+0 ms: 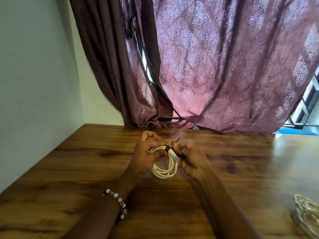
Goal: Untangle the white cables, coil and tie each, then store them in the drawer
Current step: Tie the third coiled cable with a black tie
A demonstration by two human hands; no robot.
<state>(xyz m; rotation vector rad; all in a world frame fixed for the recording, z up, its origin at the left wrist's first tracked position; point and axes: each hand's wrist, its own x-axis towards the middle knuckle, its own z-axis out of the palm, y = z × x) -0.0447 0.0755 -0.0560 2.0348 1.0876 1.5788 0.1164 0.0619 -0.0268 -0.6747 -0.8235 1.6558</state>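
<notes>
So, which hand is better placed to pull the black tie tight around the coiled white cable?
The right hand, I think. It pinches the free end of the black tie above the coil. The left hand grips the coiled white cable beside the tie and steadies it.

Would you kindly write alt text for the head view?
Two hands hold a coiled white cable above a wooden table; the left hand grips the coil while the right hand pulls a dark tie around it. Purple curtains hang behind.
</notes>
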